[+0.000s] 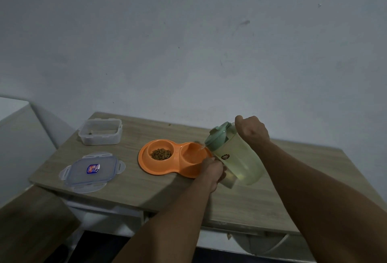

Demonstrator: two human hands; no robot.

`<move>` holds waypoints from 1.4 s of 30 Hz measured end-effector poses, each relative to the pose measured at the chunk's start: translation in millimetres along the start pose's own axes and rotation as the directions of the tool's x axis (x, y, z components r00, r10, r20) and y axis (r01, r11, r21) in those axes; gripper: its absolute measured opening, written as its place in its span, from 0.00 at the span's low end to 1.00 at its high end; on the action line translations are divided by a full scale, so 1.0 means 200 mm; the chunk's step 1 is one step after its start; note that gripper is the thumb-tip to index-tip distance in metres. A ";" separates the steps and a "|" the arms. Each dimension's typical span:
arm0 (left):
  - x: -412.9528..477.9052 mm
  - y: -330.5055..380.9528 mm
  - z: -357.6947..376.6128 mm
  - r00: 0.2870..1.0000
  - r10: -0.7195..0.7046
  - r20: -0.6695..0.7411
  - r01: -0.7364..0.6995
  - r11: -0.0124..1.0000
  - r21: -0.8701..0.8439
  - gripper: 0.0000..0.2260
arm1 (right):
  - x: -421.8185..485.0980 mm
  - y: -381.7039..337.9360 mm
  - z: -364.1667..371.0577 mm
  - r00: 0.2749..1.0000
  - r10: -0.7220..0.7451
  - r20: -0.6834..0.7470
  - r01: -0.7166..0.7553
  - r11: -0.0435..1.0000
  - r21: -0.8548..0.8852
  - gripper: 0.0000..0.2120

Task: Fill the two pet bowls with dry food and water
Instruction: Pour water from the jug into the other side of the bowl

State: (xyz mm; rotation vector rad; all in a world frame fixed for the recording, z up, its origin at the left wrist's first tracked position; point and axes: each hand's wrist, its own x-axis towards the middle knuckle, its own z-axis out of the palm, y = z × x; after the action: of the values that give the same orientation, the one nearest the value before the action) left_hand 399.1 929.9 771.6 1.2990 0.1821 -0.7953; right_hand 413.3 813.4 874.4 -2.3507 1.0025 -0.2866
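An orange double pet bowl (146,163) lies on the wooden table. Its left bowl holds brown dry food (161,154). Its right bowl (191,153) receives a thin stream of water from a pale green jug (238,155) with a green lid, tilted left over it. My right hand (251,130) grips the jug's handle from above. My left hand (213,171) supports the jug's lower side, next to the bowl's right rim.
A clear plastic food container (100,131), nearly empty, stands at the table's back left. Its clear lid with a blue seal (92,170) lies flat near the front left edge. A white wall rises behind the table (129,187); a white surface sits at far left.
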 end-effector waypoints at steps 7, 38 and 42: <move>0.00 0.00 0.00 1.000 0.022 0.003 -0.022 1.000 -0.004 0.15 | -0.02 -0.01 -0.01 1.000 0.015 -0.004 -0.015 1.000 -0.007 0.18; 0.03 0.05 0.01 0.991 0.129 -0.038 -0.123 0.983 0.136 0.22 | -0.11 0.27 0.02 0.932 0.354 0.081 -0.314 0.673 0.670 0.13; 0.03 0.05 0.05 0.989 0.137 -0.063 -0.125 0.979 0.162 0.25 | -0.15 0.34 0.04 0.902 0.421 0.100 -0.344 0.558 0.755 0.08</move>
State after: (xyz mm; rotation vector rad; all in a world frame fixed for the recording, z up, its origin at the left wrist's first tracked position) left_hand 406.9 918.2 778.5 1.4750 0.0923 -0.6599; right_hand 356.0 799.9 829.4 -1.3110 1.1233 -0.5277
